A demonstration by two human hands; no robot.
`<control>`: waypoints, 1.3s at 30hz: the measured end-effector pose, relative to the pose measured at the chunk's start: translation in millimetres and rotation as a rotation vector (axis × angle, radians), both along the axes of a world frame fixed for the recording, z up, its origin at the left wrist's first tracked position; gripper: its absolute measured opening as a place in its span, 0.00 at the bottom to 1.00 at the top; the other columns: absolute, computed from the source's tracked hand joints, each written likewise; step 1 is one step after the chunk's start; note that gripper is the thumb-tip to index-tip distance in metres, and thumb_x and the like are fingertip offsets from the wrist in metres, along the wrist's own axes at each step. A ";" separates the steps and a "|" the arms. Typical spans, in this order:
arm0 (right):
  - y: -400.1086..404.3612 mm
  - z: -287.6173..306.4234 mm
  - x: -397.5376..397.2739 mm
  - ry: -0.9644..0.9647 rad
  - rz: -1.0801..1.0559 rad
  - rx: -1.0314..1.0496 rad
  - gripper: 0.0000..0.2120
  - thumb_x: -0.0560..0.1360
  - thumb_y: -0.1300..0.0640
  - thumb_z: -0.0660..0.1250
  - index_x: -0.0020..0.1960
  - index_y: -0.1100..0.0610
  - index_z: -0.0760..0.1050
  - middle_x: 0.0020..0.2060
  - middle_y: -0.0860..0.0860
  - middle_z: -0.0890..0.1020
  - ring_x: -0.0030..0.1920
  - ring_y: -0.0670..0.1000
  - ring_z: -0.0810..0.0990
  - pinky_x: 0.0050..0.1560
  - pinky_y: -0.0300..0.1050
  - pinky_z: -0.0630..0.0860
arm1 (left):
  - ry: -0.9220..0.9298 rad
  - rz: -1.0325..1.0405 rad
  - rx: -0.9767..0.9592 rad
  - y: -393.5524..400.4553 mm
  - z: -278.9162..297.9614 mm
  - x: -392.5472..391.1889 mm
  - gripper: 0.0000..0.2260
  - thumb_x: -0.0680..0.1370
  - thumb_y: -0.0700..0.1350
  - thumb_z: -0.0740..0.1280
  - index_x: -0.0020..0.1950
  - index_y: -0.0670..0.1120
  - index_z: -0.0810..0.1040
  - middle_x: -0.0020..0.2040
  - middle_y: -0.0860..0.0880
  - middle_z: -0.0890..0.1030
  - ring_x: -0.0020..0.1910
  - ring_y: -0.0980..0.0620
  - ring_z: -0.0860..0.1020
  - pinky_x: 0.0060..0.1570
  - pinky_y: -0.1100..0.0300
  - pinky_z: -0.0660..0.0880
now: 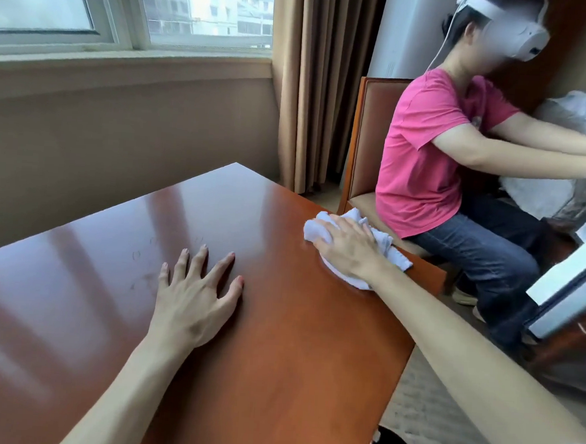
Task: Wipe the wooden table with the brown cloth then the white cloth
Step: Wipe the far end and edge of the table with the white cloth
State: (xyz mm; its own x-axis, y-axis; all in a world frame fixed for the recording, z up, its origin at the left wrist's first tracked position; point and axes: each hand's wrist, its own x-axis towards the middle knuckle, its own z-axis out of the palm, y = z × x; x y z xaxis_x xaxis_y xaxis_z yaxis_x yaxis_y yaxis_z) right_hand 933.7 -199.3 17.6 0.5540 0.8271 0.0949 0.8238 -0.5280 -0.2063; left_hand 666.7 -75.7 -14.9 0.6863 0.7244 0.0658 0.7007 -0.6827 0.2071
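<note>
The right hand [348, 247] presses the bunched white cloth [322, 230] onto the wooden surface [277, 341] near its far right edge, fingers curled over it. The left hand [194, 298] rests flat mid-surface, fingers spread wide.

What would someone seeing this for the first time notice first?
Probably the right hand pressing a white cloth onto the far right edge of the glossy wooden table, with the left hand spread flat near the middle. Just past that edge, a person in a pink shirt wearing a white headset sits on a chair, arms stretched to the right.
</note>
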 end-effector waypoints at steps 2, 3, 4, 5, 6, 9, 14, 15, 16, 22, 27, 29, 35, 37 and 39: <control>-0.5 -1.5 -14.6 0.015 -0.049 0.018 0.25 0.80 0.43 0.51 0.75 0.45 0.67 0.73 0.48 0.70 0.74 0.56 0.65 0.76 0.62 0.54 | -0.004 0.000 -0.003 0.5 0.7 -0.1 0.28 0.80 0.68 0.45 0.80 0.65 0.52 0.83 0.50 0.51 0.81 0.46 0.45 0.77 0.42 0.44; -11.6 -3.2 -36.2 0.041 0.011 0.032 0.28 0.78 0.42 0.49 0.76 0.45 0.66 0.74 0.47 0.69 0.75 0.55 0.64 0.76 0.60 0.53 | -0.003 -0.005 -0.001 0.7 0.6 0.1 0.28 0.79 0.69 0.45 0.80 0.66 0.52 0.83 0.50 0.51 0.81 0.46 0.45 0.77 0.42 0.44; -29.0 -8.9 -59.8 0.061 0.102 0.032 0.30 0.75 0.41 0.48 0.77 0.43 0.65 0.75 0.45 0.68 0.77 0.53 0.61 0.78 0.58 0.51 | -0.001 -0.003 0.002 0.9 0.4 -0.2 0.28 0.79 0.69 0.44 0.80 0.66 0.52 0.83 0.50 0.51 0.81 0.46 0.45 0.77 0.41 0.44; -50.5 -14.9 -78.5 0.090 0.181 0.043 0.32 0.74 0.40 0.46 0.77 0.42 0.64 0.77 0.43 0.66 0.78 0.50 0.59 0.79 0.55 0.50 | 0.003 -0.001 0.002 1.1 0.2 -0.7 0.29 0.79 0.69 0.44 0.80 0.66 0.52 0.83 0.50 0.51 0.81 0.46 0.45 0.78 0.42 0.44; -70.1 -13.8 -84.6 0.109 0.208 0.049 0.32 0.74 0.41 0.46 0.78 0.41 0.64 0.78 0.42 0.64 0.79 0.48 0.57 0.79 0.53 0.50 | 0.003 -0.002 -0.002 0.9 0.1 -0.9 0.30 0.78 0.70 0.42 0.80 0.66 0.52 0.83 0.50 0.51 0.81 0.46 0.45 0.78 0.42 0.44; -80.0 -5.4 -19.9 0.037 0.008 0.068 0.25 0.82 0.48 0.54 0.78 0.46 0.67 0.76 0.48 0.69 0.76 0.52 0.64 0.75 0.54 0.57 | -0.012 -0.005 0.000 0.9 0.8 -0.8 0.32 0.76 0.71 0.41 0.80 0.66 0.53 0.83 0.50 0.51 0.81 0.46 0.46 0.78 0.42 0.44; -90.2 -6.5 -20.5 0.002 -0.120 0.065 0.27 0.77 0.47 0.49 0.72 0.49 0.71 0.68 0.51 0.76 0.70 0.57 0.72 0.70 0.58 0.64 | -0.015 0.001 0.000 0.6 -0.6 -0.8 0.28 0.80 0.68 0.47 0.79 0.65 0.55 0.82 0.49 0.53 0.81 0.46 0.47 0.78 0.42 0.44; -106.3 -15.6 -42.2 0.038 -0.036 0.097 0.28 0.75 0.47 0.50 0.73 0.47 0.71 0.70 0.49 0.76 0.71 0.54 0.71 0.72 0.57 0.64 | -0.018 -0.001 0.001 0.2 -0.6 -0.3 0.28 0.80 0.68 0.47 0.79 0.65 0.55 0.82 0.49 0.53 0.81 0.46 0.47 0.78 0.42 0.44; -120.9 -23.3 -48.9 0.080 0.006 0.118 0.29 0.75 0.47 0.50 0.75 0.45 0.71 0.71 0.46 0.75 0.72 0.52 0.71 0.74 0.55 0.63 | -0.020 -0.004 0.006 0.8 0.0 0.3 0.28 0.80 0.68 0.47 0.79 0.65 0.55 0.82 0.49 0.53 0.81 0.45 0.47 0.78 0.42 0.44; -98.3 1.5 5.2 0.042 -0.336 0.071 0.27 0.80 0.50 0.49 0.76 0.51 0.69 0.73 0.54 0.72 0.72 0.59 0.68 0.70 0.57 0.62 | -0.025 -0.006 0.006 0.5 -1.3 -1.9 0.28 0.80 0.68 0.47 0.79 0.64 0.57 0.82 0.48 0.55 0.81 0.44 0.49 0.78 0.41 0.45; -129.9 -15.1 -66.8 0.096 -0.025 0.169 0.28 0.76 0.49 0.50 0.73 0.47 0.73 0.70 0.46 0.75 0.72 0.53 0.69 0.72 0.54 0.62 | -0.042 -0.013 0.011 0.8 -1.1 -1.6 0.28 0.80 0.68 0.48 0.79 0.64 0.58 0.81 0.47 0.56 0.81 0.43 0.50 0.77 0.41 0.46; -119.1 -7.4 -29.1 0.033 -0.107 0.125 0.22 0.76 0.48 0.50 0.64 0.46 0.74 0.59 0.49 0.78 0.64 0.58 0.74 0.61 0.54 0.69 | -0.041 -0.017 0.017 1.0 -2.2 -2.2 0.29 0.79 0.69 0.46 0.79 0.64 0.57 0.81 0.47 0.56 0.81 0.43 0.50 0.77 0.41 0.46; -91.4 -16.7 -54.1 -0.032 -0.092 0.092 0.34 0.73 0.42 0.45 0.75 0.47 0.69 0.73 0.47 0.72 0.72 0.53 0.68 0.73 0.58 0.63 | -0.047 -0.008 0.030 3.5 -3.8 -0.9 0.28 0.79 0.69 0.47 0.79 0.64 0.58 0.81 0.47 0.56 0.81 0.44 0.50 0.77 0.41 0.46; -105.8 -27.3 -115.9 -0.004 0.145 0.205 0.29 0.73 0.46 0.52 0.73 0.46 0.71 0.71 0.44 0.74 0.70 0.50 0.69 0.71 0.56 0.66 | -0.051 -0.003 0.025 3.0 -3.8 -0.5 0.28 0.79 0.68 0.48 0.79 0.64 0.58 0.81 0.48 0.56 0.81 0.44 0.50 0.77 0.41 0.46; -96.8 -22.9 -128.4 0.075 0.249 0.191 0.30 0.73 0.44 0.52 0.74 0.43 0.70 0.73 0.43 0.73 0.73 0.50 0.68 0.73 0.54 0.61 | -0.047 0.000 0.020 1.7 -3.8 -1.1 0.27 0.80 0.68 0.48 0.79 0.64 0.58 0.81 0.48 0.56 0.81 0.44 0.50 0.77 0.41 0.46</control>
State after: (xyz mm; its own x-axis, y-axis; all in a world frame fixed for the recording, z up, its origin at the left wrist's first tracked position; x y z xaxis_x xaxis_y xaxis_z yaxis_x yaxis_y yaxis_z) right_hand 805.4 -296.1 -5.3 0.3478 0.9094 0.2279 0.9016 -0.2577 -0.3475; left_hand 665.6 -74.0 -18.8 0.6821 0.7225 0.1128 0.6905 -0.6872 0.2259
